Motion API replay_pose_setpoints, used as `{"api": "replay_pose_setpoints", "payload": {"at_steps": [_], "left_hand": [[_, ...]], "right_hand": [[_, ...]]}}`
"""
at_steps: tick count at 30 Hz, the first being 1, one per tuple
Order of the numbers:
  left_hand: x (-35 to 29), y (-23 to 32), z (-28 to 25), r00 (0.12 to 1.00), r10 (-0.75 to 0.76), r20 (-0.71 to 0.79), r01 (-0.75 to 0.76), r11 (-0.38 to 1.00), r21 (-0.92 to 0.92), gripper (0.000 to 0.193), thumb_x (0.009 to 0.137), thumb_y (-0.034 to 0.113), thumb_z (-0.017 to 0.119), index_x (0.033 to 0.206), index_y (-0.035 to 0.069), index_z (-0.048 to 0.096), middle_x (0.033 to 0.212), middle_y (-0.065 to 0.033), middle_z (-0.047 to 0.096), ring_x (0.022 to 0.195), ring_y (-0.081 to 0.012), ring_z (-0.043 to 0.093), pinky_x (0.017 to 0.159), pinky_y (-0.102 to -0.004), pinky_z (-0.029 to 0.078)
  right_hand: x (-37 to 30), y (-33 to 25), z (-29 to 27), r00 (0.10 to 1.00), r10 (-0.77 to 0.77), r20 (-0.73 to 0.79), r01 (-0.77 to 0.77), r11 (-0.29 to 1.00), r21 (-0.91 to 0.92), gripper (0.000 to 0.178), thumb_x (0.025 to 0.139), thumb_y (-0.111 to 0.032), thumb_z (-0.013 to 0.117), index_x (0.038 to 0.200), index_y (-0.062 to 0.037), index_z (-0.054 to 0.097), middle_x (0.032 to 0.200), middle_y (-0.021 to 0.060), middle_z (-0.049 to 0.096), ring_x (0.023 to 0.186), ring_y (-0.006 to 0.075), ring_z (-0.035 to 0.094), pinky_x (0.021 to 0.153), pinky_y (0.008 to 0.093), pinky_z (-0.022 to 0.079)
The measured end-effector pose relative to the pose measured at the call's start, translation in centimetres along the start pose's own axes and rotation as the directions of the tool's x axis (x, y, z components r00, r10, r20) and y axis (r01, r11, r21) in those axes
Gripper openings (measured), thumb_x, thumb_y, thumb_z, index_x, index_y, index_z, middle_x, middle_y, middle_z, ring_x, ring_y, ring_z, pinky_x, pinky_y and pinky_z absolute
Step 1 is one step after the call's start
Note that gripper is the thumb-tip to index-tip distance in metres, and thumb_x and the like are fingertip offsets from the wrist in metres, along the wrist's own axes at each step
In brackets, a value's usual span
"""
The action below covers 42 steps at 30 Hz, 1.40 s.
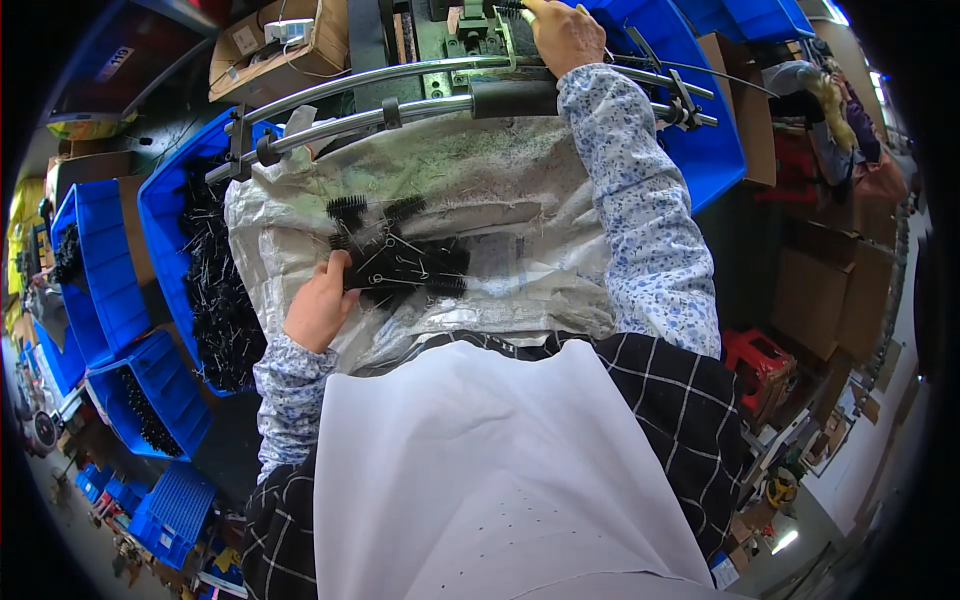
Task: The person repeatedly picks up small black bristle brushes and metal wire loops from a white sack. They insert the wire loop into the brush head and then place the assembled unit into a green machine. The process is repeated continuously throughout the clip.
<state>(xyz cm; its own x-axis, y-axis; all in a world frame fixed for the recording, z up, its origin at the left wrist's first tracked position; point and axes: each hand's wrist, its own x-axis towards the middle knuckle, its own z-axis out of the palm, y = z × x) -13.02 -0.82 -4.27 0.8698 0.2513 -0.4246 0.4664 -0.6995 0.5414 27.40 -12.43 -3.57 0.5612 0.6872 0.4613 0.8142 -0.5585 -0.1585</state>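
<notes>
A small pile of black twisted-wire brushes (408,268) with thin metal stems and looped ends lies on a pale, crumpled plastic sheet (560,200) across my lap. My left hand (320,305) is at the pile's left side, thumb and forefinger closed around the black bristles of one brush; its other fingers are hidden. Ahead, my right hand (568,38) reaches over two curved metal rails to a greenish machine fixture (474,38). Its fingers are bent together beside some black bristles (510,8) at the picture's upper edge. What they grip is hard to see.
Curved metal rails (420,110) with a dark padded sleeve (512,98) cross in front of me. To the left, a blue bin (160,190) holds many black brushes, near smaller blue bins (110,265). Another blue bin (725,130) stands right, a cardboard box (325,45) back left, a red stool (757,365) right.
</notes>
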Motion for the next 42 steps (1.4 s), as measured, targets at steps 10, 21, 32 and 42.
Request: {"api": "replay_pose_setpoints", "payload": {"at_steps": [10,21,32,42], "left_hand": [[0.9,3.7,-5.3,0.964,0.071,-0.255,-0.138,0.957,-0.257,0.028,0.082,0.011,0.059,0.107,0.001,0.052,0.095,-0.0171,0.057,0.088,-0.0302,0.057,0.077,-0.0337,0.044],[2.3,4.7,-6.2,0.892,0.221,-0.394,-0.262,0.964,-0.053,0.027,0.087,0.009,0.051,0.114,0.005,0.05,0.106,-0.015,0.043,0.095,-0.0276,0.049,0.08,-0.0331,0.042],[2.2,5.8,-6.2,0.873,0.131,-0.469,-0.255,0.944,-0.211,0.027,0.082,0.004,0.058,0.107,0.001,0.048,0.102,-0.0107,0.049,0.085,-0.0188,0.053,0.072,-0.0269,0.045],[2.5,5.2,-6.5,0.782,0.159,-0.603,-0.362,0.903,-0.23,0.022,0.083,0.001,0.055,0.104,0.003,0.057,0.108,-0.0098,0.051,0.088,-0.0157,0.054,0.075,-0.026,0.046]], "right_hand": [[0.8,0.9,1.1,0.999,-0.019,0.05,0.015,0.997,0.08,0.015,0.08,-0.02,0.059,0.09,-0.0133,0.066,0.085,0.0107,0.059,0.08,0.0288,0.058,0.07,0.0387,0.045],[-1.5,1.0,0.9,0.989,0.146,0.008,-0.146,0.988,-0.05,0.032,0.074,-0.02,0.056,0.103,-0.006,0.06,0.098,0.0139,0.061,0.1,0.0297,0.054,0.082,0.0437,0.042],[0.0,-4.9,3.1,0.994,0.105,0.018,-0.102,0.989,-0.105,0.015,0.076,-0.016,0.05,0.081,-0.01,0.063,0.079,0.0087,0.062,0.079,0.0263,0.059,0.069,0.0416,0.042],[-1.0,1.8,1.6,0.995,0.095,0.026,-0.09,0.986,-0.137,0.023,0.076,-0.021,0.054,0.092,-0.0099,0.065,0.09,0.0105,0.064,0.093,0.0272,0.058,0.077,0.0432,0.044]]}}
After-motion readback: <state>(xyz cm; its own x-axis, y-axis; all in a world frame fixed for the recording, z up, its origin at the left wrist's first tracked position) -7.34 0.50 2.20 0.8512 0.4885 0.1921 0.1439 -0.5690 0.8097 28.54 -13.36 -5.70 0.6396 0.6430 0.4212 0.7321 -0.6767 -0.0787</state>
